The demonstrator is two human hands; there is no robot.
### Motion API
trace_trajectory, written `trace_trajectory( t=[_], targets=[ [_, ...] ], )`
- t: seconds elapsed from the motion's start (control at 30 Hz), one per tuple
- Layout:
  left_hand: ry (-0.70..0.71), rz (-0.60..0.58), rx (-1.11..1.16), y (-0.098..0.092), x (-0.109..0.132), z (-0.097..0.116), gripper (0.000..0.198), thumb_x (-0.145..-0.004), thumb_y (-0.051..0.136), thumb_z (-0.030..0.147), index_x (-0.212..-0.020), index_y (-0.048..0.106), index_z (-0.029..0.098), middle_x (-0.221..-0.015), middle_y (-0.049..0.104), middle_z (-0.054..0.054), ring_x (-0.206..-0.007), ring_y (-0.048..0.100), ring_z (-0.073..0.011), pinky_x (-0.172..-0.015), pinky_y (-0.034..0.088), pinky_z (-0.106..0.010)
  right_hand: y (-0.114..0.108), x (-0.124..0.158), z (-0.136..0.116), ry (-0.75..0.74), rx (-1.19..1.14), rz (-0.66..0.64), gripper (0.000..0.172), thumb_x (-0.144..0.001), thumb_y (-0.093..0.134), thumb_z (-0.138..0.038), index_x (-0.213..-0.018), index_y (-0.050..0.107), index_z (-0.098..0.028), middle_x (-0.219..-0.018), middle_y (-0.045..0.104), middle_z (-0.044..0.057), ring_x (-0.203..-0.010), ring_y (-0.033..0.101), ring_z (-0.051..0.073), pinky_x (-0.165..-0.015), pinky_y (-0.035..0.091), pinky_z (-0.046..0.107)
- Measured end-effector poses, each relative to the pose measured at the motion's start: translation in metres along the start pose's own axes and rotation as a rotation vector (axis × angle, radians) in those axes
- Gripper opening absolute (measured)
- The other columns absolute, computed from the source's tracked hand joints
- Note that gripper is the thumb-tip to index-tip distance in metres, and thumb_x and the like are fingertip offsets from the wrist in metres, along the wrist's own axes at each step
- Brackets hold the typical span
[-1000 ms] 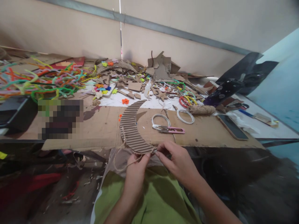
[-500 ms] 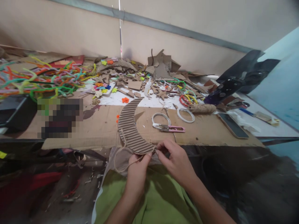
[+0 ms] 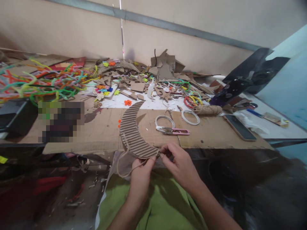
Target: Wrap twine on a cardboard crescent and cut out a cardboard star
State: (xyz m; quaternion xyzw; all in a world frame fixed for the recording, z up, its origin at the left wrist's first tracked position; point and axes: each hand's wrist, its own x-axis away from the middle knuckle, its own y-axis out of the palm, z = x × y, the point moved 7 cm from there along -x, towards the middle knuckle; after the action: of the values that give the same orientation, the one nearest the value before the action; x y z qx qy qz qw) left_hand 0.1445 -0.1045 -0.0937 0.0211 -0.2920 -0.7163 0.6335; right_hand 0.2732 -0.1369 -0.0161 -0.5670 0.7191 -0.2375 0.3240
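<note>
left hand point(image 3: 141, 169) grips the crescent point(image 3: 131, 131), right hand point(image 3: 177, 161) pinches twine point(image 3: 117, 166) at its tip; tying, i'd guess; next needs tension.

Soft light reaches the cardboard sheet point(image 3: 211, 127); the floor point(image 3: 86, 195) is dim and blurry, a shadow crosses the green garment point(image 3: 155, 201), and edges stretch (coarse pixelation masks one patch at left).

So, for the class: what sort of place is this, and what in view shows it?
Probably a craft workspace, though a home or a workshop I can't tell. The signs are a corrugated cardboard crescent being worked on, a tangle of bright pipe cleaners, and a roll of twine.
</note>
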Motion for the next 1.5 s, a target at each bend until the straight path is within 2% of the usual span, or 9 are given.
trace_trajectory(
  t=[0.27,0.53,0.73,0.97,1.13,1.37,1.5],
  targets=[
    [-0.002,-0.012,0.023,0.001,0.0,0.0,0.028,-0.069,0.083,0.028,-0.095,0.081,0.016,-0.107,0.082,-0.011,-0.105,0.074,-0.0286,-0.102,0.052,-0.04,-0.002,0.001,0.003,0.014,-0.049,-0.002,0.013,-0.089,0.055,-0.009,-0.091,0.061,-0.021,-0.084,0.064,0.002,-0.077,0.062,0.019,-0.069,0.046,0.028],
    [-0.002,0.003,-0.005,-0.003,-0.001,-0.005,0.024,-0.069,0.082,0.028,-0.09,0.081,0.017,-0.098,0.083,-0.01,-0.097,0.075,-0.0273,-0.097,0.054,-0.039,-0.003,0.0,0.001,-0.012,-0.063,-0.001,0.011,-0.088,0.058,-0.011,-0.09,0.061,-0.022,-0.083,0.064,0.002,-0.077,0.062,0.019,-0.069,0.048,0.029],
    [-0.011,0.015,0.007,-0.004,-0.002,-0.006,0.028,-0.068,0.083,0.031,-0.092,0.081,0.016,-0.101,0.083,-0.01,-0.103,0.074,-0.0285,-0.099,0.053,-0.039,-0.002,0.0,0.002,-0.021,-0.068,0.001,0.012,-0.09,0.056,-0.011,-0.088,0.06,-0.022,-0.082,0.063,0.002,-0.076,0.061,0.018,-0.068,0.047,0.029],
    [0.029,-0.084,-0.003,0.002,-0.002,0.001,0.028,-0.074,0.078,0.029,-0.099,0.081,0.017,-0.113,0.08,-0.011,-0.112,0.071,-0.0311,-0.105,0.05,-0.043,-0.001,-0.001,0.002,-0.02,-0.063,-0.017,0.01,-0.092,0.059,-0.013,-0.088,0.06,-0.021,-0.083,0.063,0.002,-0.079,0.06,0.019,-0.071,0.046,0.029],
    [-0.003,-0.021,-0.1,0.001,-0.005,0.001,0.025,-0.07,0.082,0.031,-0.09,0.082,0.017,-0.099,0.082,-0.011,-0.101,0.074,-0.0318,-0.098,0.053,-0.043,0.001,0.0,0.004,-0.023,-0.054,-0.046,0.011,-0.092,0.06,-0.011,-0.086,0.06,-0.021,-0.084,0.062,0.002,-0.079,0.06,0.019,-0.071,0.045,0.029],
    [0.037,0.0,-0.197,0.004,-0.01,0.006,0.029,-0.066,0.081,0.027,-0.093,0.083,0.018,-0.107,0.082,-0.011,-0.103,0.074,-0.0321,-0.097,0.054,-0.042,-0.001,0.003,0.008,-0.052,-0.096,-0.079,0.013,-0.091,0.06,-0.008,-0.092,0.061,-0.021,-0.089,0.063,0.003,-0.083,0.06,0.019,-0.074,0.047,0.029],
    [0.024,-0.001,-0.219,0.004,-0.01,0.007,0.026,-0.066,0.08,0.026,-0.089,0.083,0.017,-0.102,0.083,-0.011,-0.101,0.075,-0.0324,-0.095,0.056,-0.042,-0.003,0.005,0.008,-0.073,-0.111,-0.081,0.014,-0.091,0.059,-0.007,-0.094,0.06,-0.021,-0.09,0.063,0.003,-0.083,0.06,0.019,-0.075,0.048,0.03]
  ],
)
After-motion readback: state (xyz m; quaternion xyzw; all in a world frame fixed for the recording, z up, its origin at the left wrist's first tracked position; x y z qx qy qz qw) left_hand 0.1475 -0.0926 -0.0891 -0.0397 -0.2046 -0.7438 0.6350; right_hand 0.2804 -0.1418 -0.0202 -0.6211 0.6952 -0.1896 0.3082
